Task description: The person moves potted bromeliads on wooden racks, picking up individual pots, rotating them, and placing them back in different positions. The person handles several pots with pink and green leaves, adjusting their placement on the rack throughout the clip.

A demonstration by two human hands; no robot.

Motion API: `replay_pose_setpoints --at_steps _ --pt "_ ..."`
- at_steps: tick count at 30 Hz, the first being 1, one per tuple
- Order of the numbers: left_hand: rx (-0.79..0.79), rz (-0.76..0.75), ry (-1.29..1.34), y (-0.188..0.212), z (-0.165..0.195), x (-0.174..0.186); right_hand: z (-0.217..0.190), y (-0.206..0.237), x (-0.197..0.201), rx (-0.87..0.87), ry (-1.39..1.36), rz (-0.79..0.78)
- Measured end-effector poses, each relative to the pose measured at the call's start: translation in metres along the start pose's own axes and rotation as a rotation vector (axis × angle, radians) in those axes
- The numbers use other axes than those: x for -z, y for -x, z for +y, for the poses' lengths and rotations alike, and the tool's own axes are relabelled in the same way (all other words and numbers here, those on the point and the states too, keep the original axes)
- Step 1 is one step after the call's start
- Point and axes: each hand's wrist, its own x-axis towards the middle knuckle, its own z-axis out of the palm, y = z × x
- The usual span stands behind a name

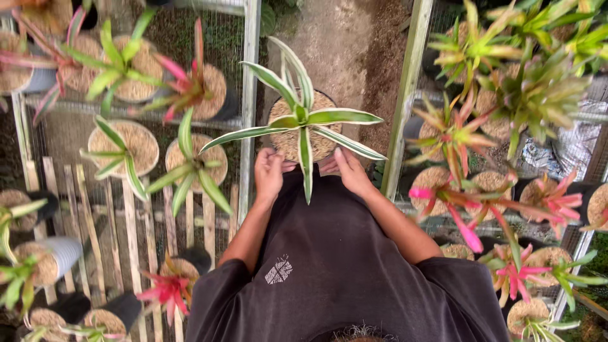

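Both hands, left hand (268,172) and right hand (350,170), have their fingers wrapped around a round dark pot of coconut husk (297,130), holding its green-and-cream striped bromeliad (303,119) level against the belly, above the dirt path (335,50).

1. The striped plant (303,123) carries long green leaves edged and banded in creamy white.
2. Its pot (286,140) is filled with tan, straw-coloured husk; the pot wall looks black, though little of it shows.
3. The shirt (335,266) is dark charcoal with a small white hatched emblem.
4. The pink plant (185,85) on the left bench blends pink-red leaves into green.
5. The right-bench plants (453,136) show orange-pink centres with yellow-green tips.
6. The wooden slats (133,221) are pale, weathered grey-brown.
7. The ground (329,44) between benches is dull brown-grey.
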Motion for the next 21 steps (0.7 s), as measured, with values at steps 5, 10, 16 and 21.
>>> replay_pose_setpoints --at_steps 5,10,16,21 --pt "0.038 -0.191 -0.056 -0.131 0.048 -0.083 -0.092 -0.092 0.046 -0.025 -0.078 0.247" --pt "0.047 -0.350 -0.154 -0.245 0.093 -0.163 -0.171 -0.156 0.086 0.003 -0.063 0.496" --pt "0.024 -0.429 -0.129 -0.360 0.129 -0.255 -0.222 -0.251 0.143 0.094 -0.204 0.616" --pt "0.105 -0.488 -0.220 -0.471 0.153 -0.323 -0.268 -0.358 0.219 0.129 -0.326 0.591"
